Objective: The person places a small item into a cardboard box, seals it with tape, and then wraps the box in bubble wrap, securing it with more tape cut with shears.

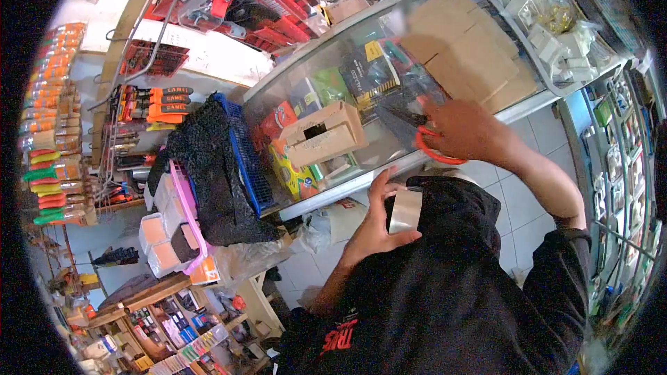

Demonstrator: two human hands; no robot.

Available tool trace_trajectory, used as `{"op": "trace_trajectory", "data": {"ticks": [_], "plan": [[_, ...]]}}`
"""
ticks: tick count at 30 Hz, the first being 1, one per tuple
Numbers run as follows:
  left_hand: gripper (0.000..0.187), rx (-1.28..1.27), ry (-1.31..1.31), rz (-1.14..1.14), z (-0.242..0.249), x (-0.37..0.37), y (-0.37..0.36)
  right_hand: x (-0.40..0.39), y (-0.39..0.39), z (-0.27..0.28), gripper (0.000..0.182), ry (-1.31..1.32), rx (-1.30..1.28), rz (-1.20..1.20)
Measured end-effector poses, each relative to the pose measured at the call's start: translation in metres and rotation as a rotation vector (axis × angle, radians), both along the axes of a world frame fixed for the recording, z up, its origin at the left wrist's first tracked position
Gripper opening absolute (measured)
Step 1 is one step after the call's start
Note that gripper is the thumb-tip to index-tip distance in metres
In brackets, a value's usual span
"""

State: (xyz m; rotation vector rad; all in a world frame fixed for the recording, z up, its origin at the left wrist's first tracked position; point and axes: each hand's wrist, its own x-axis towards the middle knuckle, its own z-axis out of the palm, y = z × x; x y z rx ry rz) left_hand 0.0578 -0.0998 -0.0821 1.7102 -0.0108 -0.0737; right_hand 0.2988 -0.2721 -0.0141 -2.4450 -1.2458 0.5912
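Observation:
My left hand (pixel 372 228) is closed around a roll of tape (pixel 406 211) with a shiny tan face, close in front of my black shirt. The thumb presses one edge and the fingers are on the other. My right hand (pixel 467 129) reaches over the glass counter, fingers curled around red-handled scissors (pixel 439 155). The blades cannot be made out clearly against a dark grey piece (pixel 399 117) beside the fingers. An opened cardboard box (pixel 323 135) lies to the left on the glass, and flattened brown cardboard (pixel 462 42) lies beyond my right hand.
The glass counter (pixel 361 179) has a metal edge towards me. A blue basket (pixel 243 149) with black plastic and a pink basket (pixel 194 219) stand left. Brushes (pixel 55 118) hang at far left. Shelves (pixel 622 167) line the right, with floor tiles (pixel 517 201) between.

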Motion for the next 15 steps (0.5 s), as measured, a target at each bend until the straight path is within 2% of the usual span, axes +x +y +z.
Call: {"op": "trace_trajectory", "data": {"ticks": [1, 4, 6, 8, 10, 13, 15], "plan": [[0.129, -0.086, 0.024, 0.039, 0.005, 0.0, -0.004, -0.003, 0.011, -0.014, 0.047, -0.04, 0.018, -0.027], [0.121, 0.127, -0.16, 0.093, 0.001, -0.003, 0.002, -0.006, 0.044, -0.031, 0.045, -0.152, 0.03, -0.075], [0.114, 0.513, -0.287, 0.173, 0.023, -0.004, 0.021, -0.012, 0.06, -0.023, 0.042, -0.196, -0.019, -0.085], [0.109, 0.679, -0.312, 0.339, 0.041, -0.009, 0.049, -0.014, 0.072, -0.043, 0.041, -0.278, 0.004, -0.107], [0.104, 0.918, -0.271, 0.409, 0.058, -0.013, 0.082, -0.018, 0.081, -0.055, 0.04, -0.303, -0.009, -0.115], [0.101, 1.08, -0.22, 0.407, 0.059, -0.028, 0.12, -0.022, 0.089, -0.058, 0.04, -0.282, -0.045, -0.112], [0.1, 1.077, -0.174, 0.387, 0.054, -0.034, 0.13, -0.021, 0.09, -0.061, 0.042, -0.287, -0.032, -0.127]]}}
